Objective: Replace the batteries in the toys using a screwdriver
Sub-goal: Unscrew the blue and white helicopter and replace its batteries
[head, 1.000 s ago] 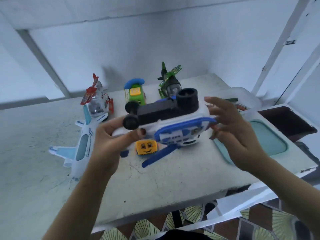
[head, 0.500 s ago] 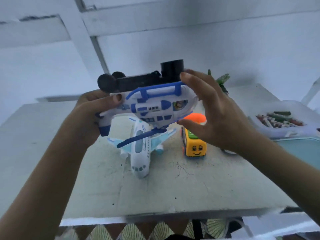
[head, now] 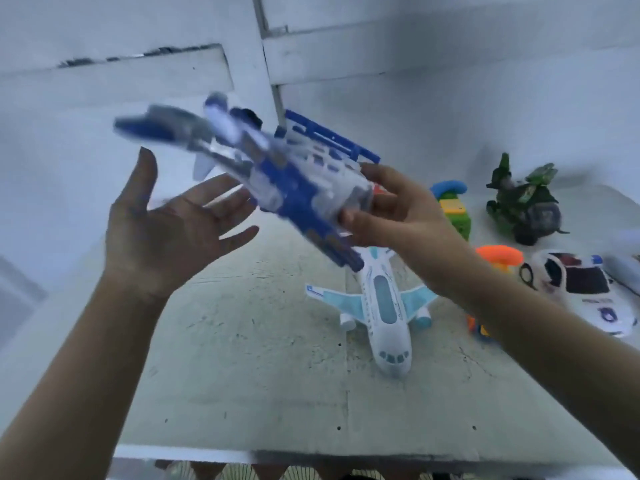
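Observation:
A blue and white toy helicopter (head: pixel 294 178) hangs blurred in the air above the table, tilted with its tail up to the left. My right hand (head: pixel 391 216) grips its nose end, fingers curled round the body. My left hand (head: pixel 166 230) is off the toy, palm up and fingers spread just below its tail. No screwdriver or batteries are in view.
On the grey table (head: pixel 242 358) lie a white and light-blue toy airplane (head: pixel 384 306), a white police car (head: pixel 581 289), a dark green helicopter (head: pixel 523 202), a green and yellow toy (head: pixel 453 209) and an orange-topped toy (head: pixel 498 261). White walls stand behind.
My left hand has let go of the helicopter and opened. The right hand has swung the toy round so its tail points up and left. My view has shifted left.

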`<state>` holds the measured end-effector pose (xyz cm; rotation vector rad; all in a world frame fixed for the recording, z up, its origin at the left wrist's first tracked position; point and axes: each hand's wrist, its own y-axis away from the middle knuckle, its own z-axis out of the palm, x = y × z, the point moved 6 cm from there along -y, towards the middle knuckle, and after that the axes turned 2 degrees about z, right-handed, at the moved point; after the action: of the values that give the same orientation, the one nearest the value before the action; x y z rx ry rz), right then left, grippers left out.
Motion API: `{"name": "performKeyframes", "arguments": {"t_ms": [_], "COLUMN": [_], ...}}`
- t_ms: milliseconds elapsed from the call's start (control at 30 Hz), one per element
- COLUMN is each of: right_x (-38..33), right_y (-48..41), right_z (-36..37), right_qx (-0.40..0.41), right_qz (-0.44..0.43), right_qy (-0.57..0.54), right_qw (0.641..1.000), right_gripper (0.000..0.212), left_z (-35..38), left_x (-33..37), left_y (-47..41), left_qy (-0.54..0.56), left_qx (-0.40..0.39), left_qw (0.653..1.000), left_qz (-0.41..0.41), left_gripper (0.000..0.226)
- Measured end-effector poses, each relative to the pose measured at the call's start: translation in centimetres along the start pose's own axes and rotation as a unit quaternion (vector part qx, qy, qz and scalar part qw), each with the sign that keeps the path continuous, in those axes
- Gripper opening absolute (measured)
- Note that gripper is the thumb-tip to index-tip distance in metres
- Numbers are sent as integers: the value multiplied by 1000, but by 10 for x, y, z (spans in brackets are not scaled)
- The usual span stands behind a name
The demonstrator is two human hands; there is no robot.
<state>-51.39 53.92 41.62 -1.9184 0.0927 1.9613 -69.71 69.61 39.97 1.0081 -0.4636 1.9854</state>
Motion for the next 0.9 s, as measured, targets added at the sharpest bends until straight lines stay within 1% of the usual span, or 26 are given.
{"name": "performKeyframes", "arguments": {"t_ms": [67,133,167,233,300,333,467,500,533,633,733,833,900], "right_x": [16,35,46,67,88,98,133,140,147,160,166,167,165], "right_y": [-15,-29,-36,-49,-60,-64,-72,-73,-74,-79,-85,-90,-88], "right_z": [17,33,40,54,66,71,96,100,102,106,112,118,118], "right_qx": [30,59,70,88,110,122,136,142,151,178,182,169,152], "right_qz": [86,153,178,223,267,288,376,391,403,410,413,404,406], "right_qy": [-74,-148,-184,-220,-249,-267,-294,-298,-299,-283,-260,-238,-205], "right_qw": [993,975,964,946,924,912,868,859,852,848,854,867,877], "right_gripper": [72,69,63,44,25,21,20,22,22,22,22,20,24], "left_z": [-3,0,-1,-10,-24,-32,-62,-69,-76,-93,-106,-115,-118], "left_x": [-2,-5,-8,-16,-22,-26,-44,-48,-51,-58,-60,-60,-59], "left_y": [-7,-15,-21,-34,-46,-52,-73,-76,-80,-87,-91,-98,-100], "left_qy": [-62,-100,-111,-118,-131,-134,-174,-188,-198,-192,-189,-224,-258], "left_qx": [5,5,7,25,65,87,152,164,174,184,193,195,191], "left_qw": [997,993,993,992,989,987,971,965,961,959,958,952,946], "left_qz": [37,58,50,21,3,-7,-66,-77,-85,-94,-99,-69,-45], "left_gripper": [75,70,69,73,60,51,16,13,15,16,14,13,22]}}
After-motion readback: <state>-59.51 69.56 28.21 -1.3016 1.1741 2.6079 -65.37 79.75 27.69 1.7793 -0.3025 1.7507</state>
